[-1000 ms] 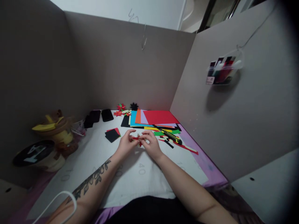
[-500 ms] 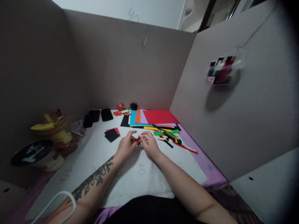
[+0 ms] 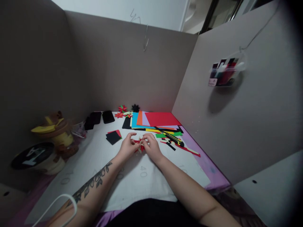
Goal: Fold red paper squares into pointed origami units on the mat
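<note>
My left hand [image 3: 127,145] and my right hand [image 3: 151,145] meet over the white mat [image 3: 132,179], both pinching a small red folded paper piece [image 3: 140,144] with pale tips between their fingertips. Much of the piece is hidden by my fingers. Just left of my hands lies a small pile of black and red paper squares [image 3: 113,136]. Right of them lie a yellow and black utility knife [image 3: 174,138] and loose paper strips [image 3: 187,148].
A fan of coloured paper sheets [image 3: 157,120] lies at the back, with finished paper stars [image 3: 123,111] and black pouches [image 3: 101,117] beside it. A brown and yellow toy [image 3: 55,129] and a black lid [image 3: 30,156] stand at left. Cardboard walls [image 3: 236,126] enclose the desk.
My fingers have shifted on the red paper piece, turning it slightly between both hands. The hands stay in the same spot over the mat.
</note>
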Available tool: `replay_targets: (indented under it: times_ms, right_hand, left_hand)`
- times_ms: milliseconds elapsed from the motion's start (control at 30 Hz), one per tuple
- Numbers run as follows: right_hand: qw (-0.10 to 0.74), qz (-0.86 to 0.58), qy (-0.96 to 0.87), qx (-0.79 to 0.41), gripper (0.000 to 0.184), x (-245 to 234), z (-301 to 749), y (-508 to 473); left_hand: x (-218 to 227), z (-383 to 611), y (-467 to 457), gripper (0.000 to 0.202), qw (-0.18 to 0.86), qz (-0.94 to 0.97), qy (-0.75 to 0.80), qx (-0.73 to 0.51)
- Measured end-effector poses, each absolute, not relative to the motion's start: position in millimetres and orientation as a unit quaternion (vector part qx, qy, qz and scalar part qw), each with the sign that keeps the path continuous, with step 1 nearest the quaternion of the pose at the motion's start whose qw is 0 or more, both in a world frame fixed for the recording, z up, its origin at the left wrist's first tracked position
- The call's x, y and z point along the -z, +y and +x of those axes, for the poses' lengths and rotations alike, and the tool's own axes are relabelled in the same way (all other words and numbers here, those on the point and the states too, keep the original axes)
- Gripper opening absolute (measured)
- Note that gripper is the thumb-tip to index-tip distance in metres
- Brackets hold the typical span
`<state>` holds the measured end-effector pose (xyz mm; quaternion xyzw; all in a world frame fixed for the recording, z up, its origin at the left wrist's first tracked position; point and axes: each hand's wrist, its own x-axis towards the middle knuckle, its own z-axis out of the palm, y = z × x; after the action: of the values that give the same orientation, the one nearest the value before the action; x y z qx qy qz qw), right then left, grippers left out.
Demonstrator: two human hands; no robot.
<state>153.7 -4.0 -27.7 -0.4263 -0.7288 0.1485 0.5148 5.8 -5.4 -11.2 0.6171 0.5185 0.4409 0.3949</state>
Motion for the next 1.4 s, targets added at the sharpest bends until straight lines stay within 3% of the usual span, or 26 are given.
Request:
replay_targets:
  times_ms: [200, 600, 1167, 1400]
  right_hand:
    - [0.517, -0.413, -0.742, -0.104, 0.014, 27.4, 155.8, -4.8]
    - [0.545, -0.425, -0.714, -0.116, 0.011, 25.7, 153.6, -7.7]
    - [0.518, -0.418, -0.737, -0.116, 0.011, 22.5, 154.4, -10.9]
    - [0.508, -0.418, -0.742, -0.130, 0.014, 21.8, 153.5, -10.7]
  left_hand:
    - [8.4, 6.9, -5.6, 0.055, 0.458, 0.558, 0.515, -0.461]
    - [10.6, 4.2, -3.9, 0.050, 0.415, 0.592, 0.495, -0.482]
    - [7.5, 5.0, -5.8, 0.053, 0.424, 0.594, 0.487, -0.480]
    - [11.1, 3.0, -4.2, 0.048, 0.371, 0.631, 0.475, -0.489]
